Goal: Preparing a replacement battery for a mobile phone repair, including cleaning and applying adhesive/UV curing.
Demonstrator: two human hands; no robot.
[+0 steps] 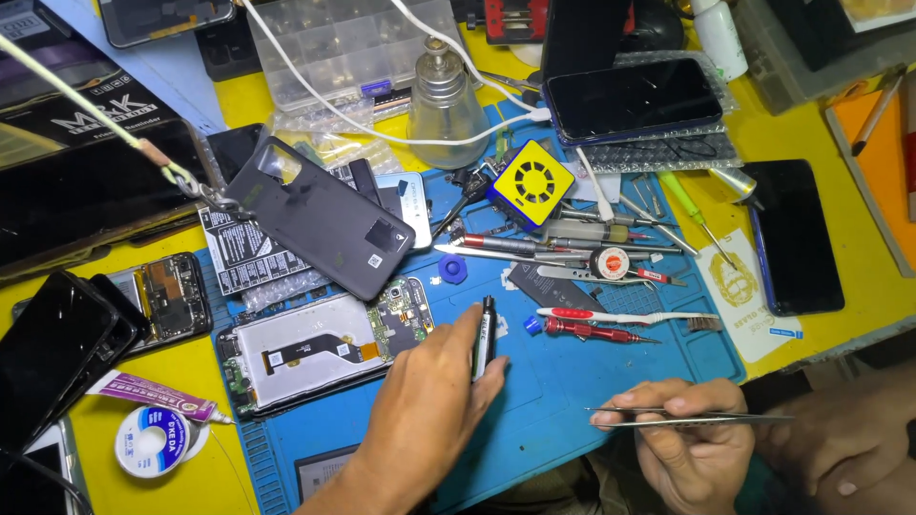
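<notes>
My left hand [427, 401] rests on the blue work mat [563, 372] and grips a small dark screwdriver [485, 334], tip pointing up, just right of an opened phone [320, 351] with its circuit board and flex cable exposed. My right hand [692, 434] at the lower right holds metal tweezers [682, 416] lying level, points toward the left. A grey phone back cover [320, 219] lies tilted above the opened phone. A red-handled screwdriver [596, 331] and a white-handled brush [620, 315] lie on the mat between my hands.
Several phones lie around the yellow table [859, 277]: one at the right [797, 234], one on bubble wrap at the top [634, 100], more at the left [57, 348]. A glass solvent bottle [445, 100], a yellow fan block [532, 181], a solder wick reel [153, 441] and a glue tube [157, 396] stand nearby.
</notes>
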